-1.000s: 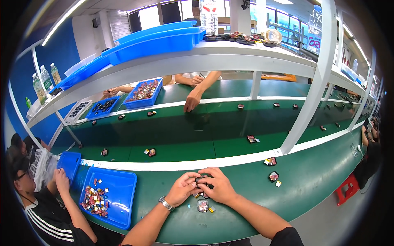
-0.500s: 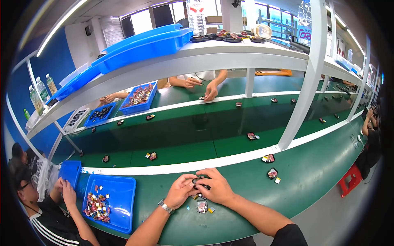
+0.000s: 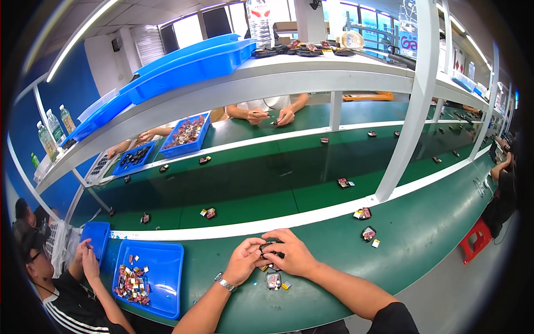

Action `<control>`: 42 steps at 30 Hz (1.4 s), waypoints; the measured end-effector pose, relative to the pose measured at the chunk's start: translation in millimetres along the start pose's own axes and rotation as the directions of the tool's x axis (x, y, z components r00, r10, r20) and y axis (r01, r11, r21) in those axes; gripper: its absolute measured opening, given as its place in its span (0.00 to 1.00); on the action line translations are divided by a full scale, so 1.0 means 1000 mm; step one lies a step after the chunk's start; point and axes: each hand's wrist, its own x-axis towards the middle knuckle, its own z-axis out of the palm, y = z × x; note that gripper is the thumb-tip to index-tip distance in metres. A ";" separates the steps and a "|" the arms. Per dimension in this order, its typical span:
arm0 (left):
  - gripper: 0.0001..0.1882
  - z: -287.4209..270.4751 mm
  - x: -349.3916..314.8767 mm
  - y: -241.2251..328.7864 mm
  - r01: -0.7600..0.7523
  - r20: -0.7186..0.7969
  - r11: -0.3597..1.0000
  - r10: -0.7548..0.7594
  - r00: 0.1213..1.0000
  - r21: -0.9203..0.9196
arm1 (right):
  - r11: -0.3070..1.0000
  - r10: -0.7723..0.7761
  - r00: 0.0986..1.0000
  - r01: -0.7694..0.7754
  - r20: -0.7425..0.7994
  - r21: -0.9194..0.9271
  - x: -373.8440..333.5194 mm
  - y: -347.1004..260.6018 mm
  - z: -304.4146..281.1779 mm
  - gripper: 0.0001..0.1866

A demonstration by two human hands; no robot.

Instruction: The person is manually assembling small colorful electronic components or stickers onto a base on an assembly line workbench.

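Above the near green bench, my left hand (image 3: 243,261) and my right hand (image 3: 295,257) are closed around a small black casing (image 3: 269,249). The left thumb and fingers grip its left side. Fingers of my right hand curl over its top and right, hiding most of it. Just below my hands lies another small dark-framed unit with reddish and pale parts (image 3: 273,281), a small yellow-and-white piece (image 3: 286,285) beside it. More small parts show partly under my fingers. Two similar units, one black-framed (image 3: 368,233) and one with a yellow piece (image 3: 362,214), lie to the right.
A blue tray (image 3: 177,278) of small red, white and yellow parts stands left, beside a seated co-worker (image 3: 61,295). A green conveyor belt (image 3: 250,189) carries scattered units beyond a white rail (image 3: 233,229). A white post (image 3: 409,111) rises ahead right; blue trays (image 3: 189,61) sit overhead.
My right fingers have shifted over the casing, covering more of it. Units on the belt have moved slightly right. Across the belt, a co-worker's hand has lifted away from the rail.
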 end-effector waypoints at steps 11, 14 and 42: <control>0.13 -0.001 0.001 -0.001 0.005 0.019 1.000 -0.005 1.000 -0.026 | 1.000 -0.015 1.000 0.015 0.005 -0.003 0.000 -0.002 -0.001 0.09; 0.13 0.000 0.002 -0.002 -0.005 0.027 0.999 0.005 1.000 -0.032 | 1.000 -0.009 1.000 0.009 -0.022 0.002 -0.002 -0.002 0.002 0.09; 0.15 -0.002 0.001 -0.005 -0.063 -0.031 0.997 0.062 0.998 -0.035 | 0.983 0.021 0.995 -0.002 -0.100 0.185 -0.004 0.001 0.008 0.06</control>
